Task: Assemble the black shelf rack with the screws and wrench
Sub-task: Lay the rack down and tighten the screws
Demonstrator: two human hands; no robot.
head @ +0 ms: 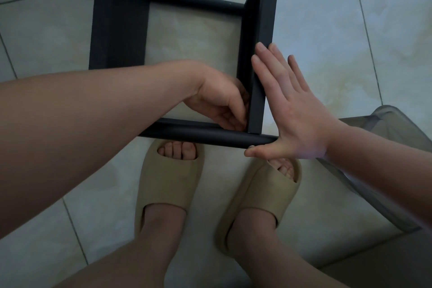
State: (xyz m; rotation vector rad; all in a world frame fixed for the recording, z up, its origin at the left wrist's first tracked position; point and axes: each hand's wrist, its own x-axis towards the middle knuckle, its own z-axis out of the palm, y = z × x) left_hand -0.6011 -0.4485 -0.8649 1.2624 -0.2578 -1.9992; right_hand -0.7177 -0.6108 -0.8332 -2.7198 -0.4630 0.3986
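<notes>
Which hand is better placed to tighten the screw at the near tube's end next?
Probably the right hand: its thumb lies against the silver screw under the near tube. The left hand sits inside the black rack, fingers tucked into the corner.

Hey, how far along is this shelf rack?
Looks done: the far tube reaches the right panel. In hand: the near corner. The left hand curls its fingers inside the joint of that panel and the near tube; the right hand lies flat on the panel, thumb by a screw in the tube. Left: probably tightening; no wrench shows.
</notes>
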